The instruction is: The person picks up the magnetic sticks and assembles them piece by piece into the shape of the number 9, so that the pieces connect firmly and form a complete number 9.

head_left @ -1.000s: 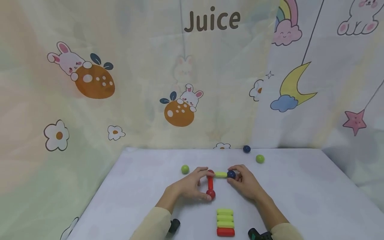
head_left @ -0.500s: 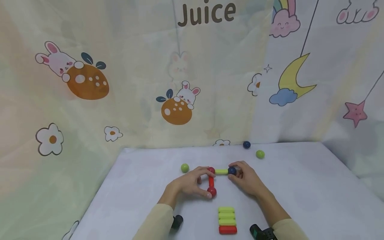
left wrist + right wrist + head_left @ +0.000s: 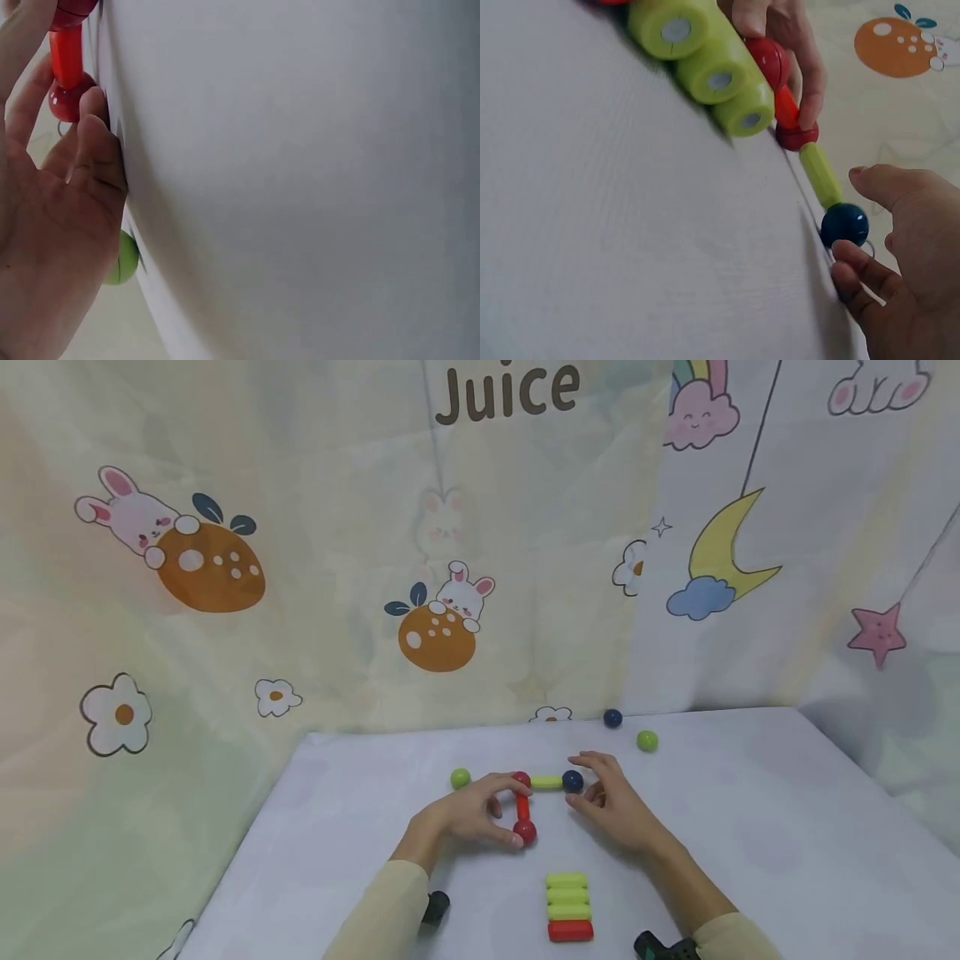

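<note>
My left hand [image 3: 468, 810] holds a red rod [image 3: 522, 807] with a red ball at each end. Its thumb is on the near red ball [image 3: 525, 832], its index finger on the far red ball [image 3: 521, 779]. From that far ball a yellow-green rod [image 3: 546, 782] runs right to a dark blue ball [image 3: 572, 782], forming a corner on the table. Around the blue ball my right hand [image 3: 618, 810] spreads its thumb and index finger apart. In the right wrist view, some of its fingertips [image 3: 847, 251] lie right at the blue ball's lower side.
Several yellow-green rods [image 3: 567, 895] and a red rod [image 3: 570, 931] lie in a row nearer the front, grey discs on their ends. Green balls lie at the left [image 3: 461, 778] and right [image 3: 647, 741]. Another dark blue ball [image 3: 612, 718] sits at the back edge, before a printed cloth [image 3: 337, 568].
My right thumb and fingers were around the blue ball and have opened away from it. My left hand keeps its hold on the red pieces. The head view has shifted slightly.
</note>
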Demonstrator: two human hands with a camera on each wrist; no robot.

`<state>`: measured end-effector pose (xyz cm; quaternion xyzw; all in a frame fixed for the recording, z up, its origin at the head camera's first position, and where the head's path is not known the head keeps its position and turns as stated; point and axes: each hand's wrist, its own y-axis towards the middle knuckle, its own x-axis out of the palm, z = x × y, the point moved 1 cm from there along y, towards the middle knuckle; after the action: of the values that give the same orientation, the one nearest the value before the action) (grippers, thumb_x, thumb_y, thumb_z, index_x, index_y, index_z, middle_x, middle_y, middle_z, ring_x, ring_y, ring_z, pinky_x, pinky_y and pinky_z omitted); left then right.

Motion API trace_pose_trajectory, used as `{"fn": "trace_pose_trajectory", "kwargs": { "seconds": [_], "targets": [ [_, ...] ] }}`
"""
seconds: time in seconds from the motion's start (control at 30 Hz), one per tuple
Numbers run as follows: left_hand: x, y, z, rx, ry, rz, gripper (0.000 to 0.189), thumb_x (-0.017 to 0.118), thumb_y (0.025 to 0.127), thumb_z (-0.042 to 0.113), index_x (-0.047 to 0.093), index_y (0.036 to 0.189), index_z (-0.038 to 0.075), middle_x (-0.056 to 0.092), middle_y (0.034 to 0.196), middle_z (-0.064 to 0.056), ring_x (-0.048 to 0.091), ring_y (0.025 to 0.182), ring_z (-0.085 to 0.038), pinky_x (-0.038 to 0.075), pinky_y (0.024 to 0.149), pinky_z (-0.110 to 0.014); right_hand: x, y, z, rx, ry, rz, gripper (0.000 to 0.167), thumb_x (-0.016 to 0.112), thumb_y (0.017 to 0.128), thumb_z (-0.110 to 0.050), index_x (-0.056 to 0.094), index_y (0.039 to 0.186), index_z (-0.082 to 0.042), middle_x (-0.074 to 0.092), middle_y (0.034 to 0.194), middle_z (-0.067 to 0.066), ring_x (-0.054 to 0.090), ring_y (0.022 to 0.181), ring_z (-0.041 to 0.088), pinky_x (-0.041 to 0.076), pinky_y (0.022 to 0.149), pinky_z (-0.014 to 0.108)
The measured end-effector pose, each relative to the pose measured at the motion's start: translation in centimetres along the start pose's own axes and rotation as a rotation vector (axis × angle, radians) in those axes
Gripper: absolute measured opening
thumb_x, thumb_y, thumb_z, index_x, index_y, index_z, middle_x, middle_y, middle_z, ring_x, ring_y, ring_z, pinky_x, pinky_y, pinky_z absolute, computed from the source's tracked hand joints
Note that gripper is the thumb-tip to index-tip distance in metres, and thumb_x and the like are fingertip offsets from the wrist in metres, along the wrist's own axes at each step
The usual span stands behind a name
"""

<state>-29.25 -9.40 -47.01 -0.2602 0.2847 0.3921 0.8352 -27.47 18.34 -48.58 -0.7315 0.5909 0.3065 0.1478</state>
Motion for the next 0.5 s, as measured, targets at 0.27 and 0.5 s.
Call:
{"fn": "trace_pose_trajectory", "kwargs": {
  "seconds": [0.27, 0.5],
  "targets": [
    [-0.1, -0.1, -0.1, 0.001, -0.035, -0.014, 0.064, 0.089, 0.08, 0.035, 0.058, 0.135, 0.046, 0.047, 0.144, 0.01, 0.054, 0.105, -0.014, 0.053, 0.082, -0.032, -0.8, -1.1, -1.2, -0.099, -0.086, 0.0, 0.061, 0.078, 0.092, -0.022, 0.052, 0.146, -0.017, 0.034, 0.157, 0.014, 0.06, 0.094, 0.013, 0.054, 0.08, 0.023],
    [-0.2, -0.1, -0.1, 0.009, -0.036, -0.018, 0.063, 0.089, 0.08, 0.034, 0.059, 0.134, 0.046, 0.047, 0.147, 0.01, 0.055, 0.104, -0.012, 0.052, 0.083, -0.031, -1.0, -3.1, -2.6, -0.173, -0.122, -0.066, 0.056, 0.079, 0.092, -0.024, 0.056, 0.143, -0.016, 0.039, 0.153, 0.012, 0.062, 0.1, 0.018, 0.054, 0.081, 0.03]
  ]
}}
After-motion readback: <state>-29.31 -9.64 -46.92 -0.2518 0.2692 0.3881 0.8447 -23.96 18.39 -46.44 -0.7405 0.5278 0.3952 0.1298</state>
